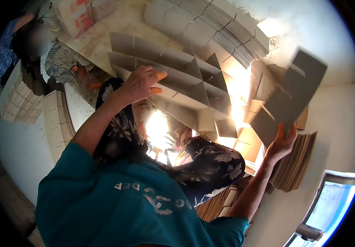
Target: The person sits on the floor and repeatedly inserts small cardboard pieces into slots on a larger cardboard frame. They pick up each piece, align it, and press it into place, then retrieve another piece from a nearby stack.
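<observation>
In front of me a partly assembled cardboard divider grid (177, 78) stands tilted, made of long slotted strips crossed by shorter ones. My left hand (138, 85), with orange covers on two fingertips, grips the near long strip toward its left end. Off to the right, my right hand (283, 144) holds a loose slotted cardboard strip (288, 101) by its lower end. That strip is raised, apart from the grid, and slightly blurred at its top. Its slots show as pale cuts along one edge.
Stacked cardboard strips (223, 29) lie at the far side of the table (124, 20). More stacks stand at right (295, 162) and left (58, 119). A bright light (157, 127) glows between my knees. Another person (10, 47) is at the far left.
</observation>
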`<action>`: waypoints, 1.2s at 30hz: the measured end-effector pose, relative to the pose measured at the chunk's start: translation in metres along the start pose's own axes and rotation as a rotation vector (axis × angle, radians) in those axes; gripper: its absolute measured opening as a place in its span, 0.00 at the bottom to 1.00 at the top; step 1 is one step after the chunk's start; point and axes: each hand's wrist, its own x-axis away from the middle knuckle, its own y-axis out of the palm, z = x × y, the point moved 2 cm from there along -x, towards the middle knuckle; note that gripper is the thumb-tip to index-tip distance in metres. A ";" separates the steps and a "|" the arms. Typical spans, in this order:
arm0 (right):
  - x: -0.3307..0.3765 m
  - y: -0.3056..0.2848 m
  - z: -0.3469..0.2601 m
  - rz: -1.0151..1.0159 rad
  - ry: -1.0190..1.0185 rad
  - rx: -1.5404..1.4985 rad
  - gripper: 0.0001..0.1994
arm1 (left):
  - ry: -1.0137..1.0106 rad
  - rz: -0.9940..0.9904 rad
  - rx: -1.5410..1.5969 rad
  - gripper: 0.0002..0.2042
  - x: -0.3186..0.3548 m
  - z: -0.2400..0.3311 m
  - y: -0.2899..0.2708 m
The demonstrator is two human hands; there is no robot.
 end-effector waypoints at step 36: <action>0.024 0.161 -0.140 -0.846 -0.198 -0.252 0.19 | 0.030 -0.017 0.087 0.08 0.006 -0.013 0.033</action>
